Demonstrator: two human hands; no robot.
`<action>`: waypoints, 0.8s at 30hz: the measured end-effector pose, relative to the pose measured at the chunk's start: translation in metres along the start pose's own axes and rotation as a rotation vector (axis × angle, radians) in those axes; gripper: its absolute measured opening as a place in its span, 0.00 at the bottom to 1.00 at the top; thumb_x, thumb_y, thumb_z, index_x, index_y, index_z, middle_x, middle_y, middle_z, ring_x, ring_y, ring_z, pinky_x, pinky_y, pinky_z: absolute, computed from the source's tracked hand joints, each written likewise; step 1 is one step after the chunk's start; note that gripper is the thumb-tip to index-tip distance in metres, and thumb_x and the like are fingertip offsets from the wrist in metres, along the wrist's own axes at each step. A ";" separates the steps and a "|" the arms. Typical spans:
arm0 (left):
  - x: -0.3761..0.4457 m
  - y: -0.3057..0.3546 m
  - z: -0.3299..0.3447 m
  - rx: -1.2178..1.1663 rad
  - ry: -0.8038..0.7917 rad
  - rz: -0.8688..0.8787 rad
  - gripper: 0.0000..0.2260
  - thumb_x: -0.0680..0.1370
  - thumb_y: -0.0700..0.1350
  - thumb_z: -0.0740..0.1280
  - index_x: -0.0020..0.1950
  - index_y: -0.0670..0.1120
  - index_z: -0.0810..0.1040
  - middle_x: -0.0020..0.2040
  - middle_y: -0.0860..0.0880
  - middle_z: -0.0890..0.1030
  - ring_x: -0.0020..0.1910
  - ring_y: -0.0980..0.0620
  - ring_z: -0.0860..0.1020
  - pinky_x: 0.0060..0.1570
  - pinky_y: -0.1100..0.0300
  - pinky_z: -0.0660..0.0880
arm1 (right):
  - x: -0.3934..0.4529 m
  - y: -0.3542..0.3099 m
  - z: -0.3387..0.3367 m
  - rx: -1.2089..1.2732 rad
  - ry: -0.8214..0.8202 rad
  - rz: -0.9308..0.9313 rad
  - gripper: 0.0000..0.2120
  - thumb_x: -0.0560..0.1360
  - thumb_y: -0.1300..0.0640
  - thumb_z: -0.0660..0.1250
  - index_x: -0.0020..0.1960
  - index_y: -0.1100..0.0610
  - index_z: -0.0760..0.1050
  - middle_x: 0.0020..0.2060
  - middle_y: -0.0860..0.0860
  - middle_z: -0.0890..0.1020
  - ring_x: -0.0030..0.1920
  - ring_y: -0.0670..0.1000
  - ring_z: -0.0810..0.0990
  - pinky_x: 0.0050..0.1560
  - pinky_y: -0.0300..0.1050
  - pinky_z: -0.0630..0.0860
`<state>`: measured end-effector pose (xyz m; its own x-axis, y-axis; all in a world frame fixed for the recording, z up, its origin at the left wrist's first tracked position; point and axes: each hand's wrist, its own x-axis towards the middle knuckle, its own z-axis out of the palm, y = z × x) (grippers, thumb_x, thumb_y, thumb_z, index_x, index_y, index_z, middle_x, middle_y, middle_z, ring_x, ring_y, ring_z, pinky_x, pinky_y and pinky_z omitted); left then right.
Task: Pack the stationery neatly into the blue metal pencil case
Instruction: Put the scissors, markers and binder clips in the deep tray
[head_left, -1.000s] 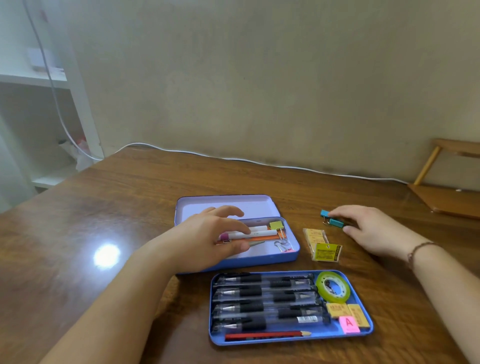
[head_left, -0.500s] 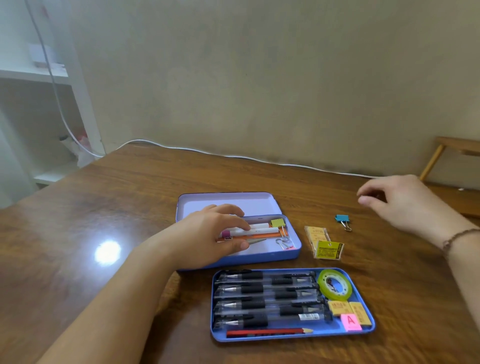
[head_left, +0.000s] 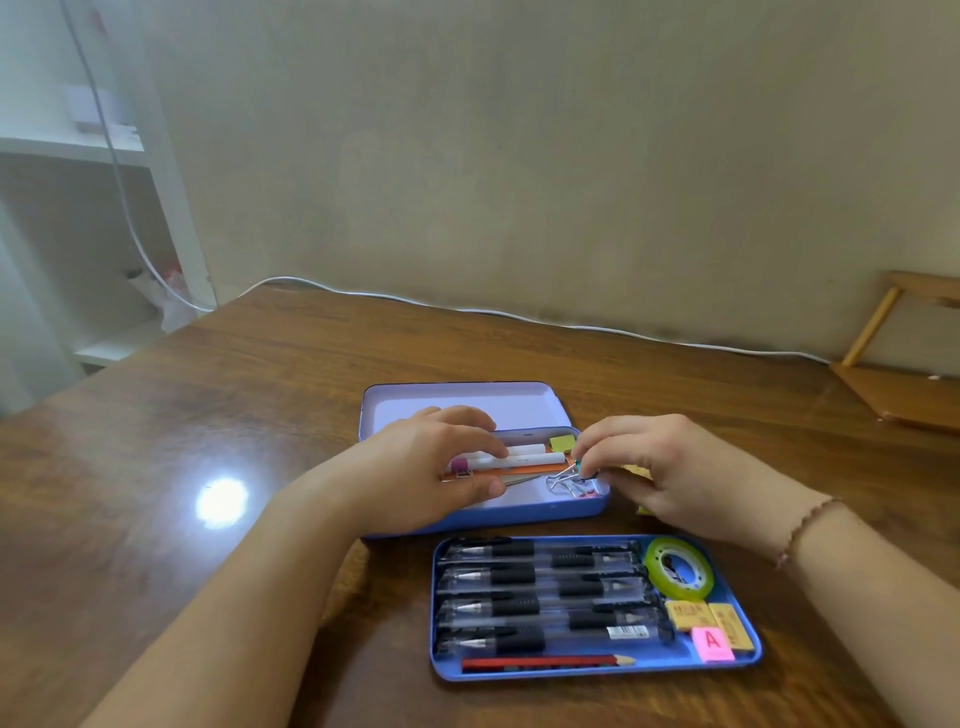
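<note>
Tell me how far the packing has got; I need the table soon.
Done: the tray holds pens, a pencil, tape and erasers. In hand: the right hand pinches a teal clip over the case, which the left hand steadies. Left: yellow packets beside the case, then tray in and lid shut.

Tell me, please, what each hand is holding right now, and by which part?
The right hand pinches a small blue binder clip at its fingertips over the pencil case; the exact part is hidden. The left hand rests on the pens, gripping nothing.
</note>
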<state>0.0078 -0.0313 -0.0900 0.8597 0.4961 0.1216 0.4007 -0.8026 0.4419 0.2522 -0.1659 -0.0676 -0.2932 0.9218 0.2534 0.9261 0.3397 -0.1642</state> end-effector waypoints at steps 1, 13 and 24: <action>0.000 0.000 0.000 0.000 0.001 0.001 0.17 0.77 0.61 0.65 0.65 0.61 0.76 0.69 0.62 0.69 0.67 0.58 0.68 0.66 0.51 0.69 | 0.001 0.000 0.001 -0.005 -0.009 0.012 0.10 0.75 0.64 0.69 0.52 0.53 0.83 0.56 0.45 0.82 0.57 0.43 0.78 0.58 0.41 0.76; 0.000 0.000 0.001 0.008 0.009 0.009 0.17 0.77 0.61 0.65 0.64 0.61 0.76 0.68 0.62 0.69 0.66 0.58 0.69 0.65 0.52 0.69 | 0.002 -0.002 -0.002 -0.184 -0.143 0.020 0.15 0.75 0.61 0.64 0.53 0.43 0.80 0.58 0.38 0.79 0.65 0.41 0.68 0.67 0.48 0.68; 0.000 0.001 0.001 0.009 0.014 -0.008 0.17 0.76 0.60 0.67 0.64 0.61 0.76 0.68 0.63 0.69 0.66 0.59 0.68 0.64 0.59 0.67 | -0.029 0.073 -0.012 -0.123 -0.088 0.643 0.14 0.76 0.58 0.69 0.60 0.46 0.78 0.62 0.46 0.78 0.63 0.48 0.74 0.67 0.46 0.70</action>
<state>0.0086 -0.0328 -0.0907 0.8521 0.5069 0.1303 0.4104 -0.8016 0.4348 0.3310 -0.1702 -0.0759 0.3139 0.9475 0.0617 0.9420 -0.3026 -0.1451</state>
